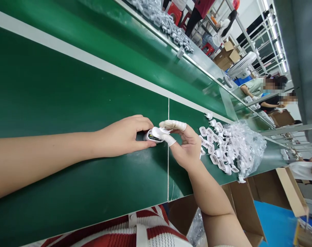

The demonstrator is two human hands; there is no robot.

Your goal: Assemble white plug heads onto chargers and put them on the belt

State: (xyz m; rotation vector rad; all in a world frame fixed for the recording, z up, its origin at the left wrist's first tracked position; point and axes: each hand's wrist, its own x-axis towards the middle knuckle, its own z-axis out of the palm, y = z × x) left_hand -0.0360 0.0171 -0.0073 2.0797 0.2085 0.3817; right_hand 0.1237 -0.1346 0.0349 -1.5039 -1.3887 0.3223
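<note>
My left hand [125,135] lies on the green conveyor belt [68,96], its fingers closed round a small white plastic charger body [152,136]. My right hand [185,145] meets it from the right. Its thumb and forefinger wear white finger cots and pinch a white plug piece [161,131] against the end of the charger body. Both hands touch the same assembly, just left of the belt's white seam line.
A pile of white plug parts [217,147] spills from a clear plastic bag [245,144] to the right. More white parts [168,24] line the far rail. Open cardboard boxes [248,199] stand below the belt's near edge. Other people sit at the far right beside a white fan [242,63].
</note>
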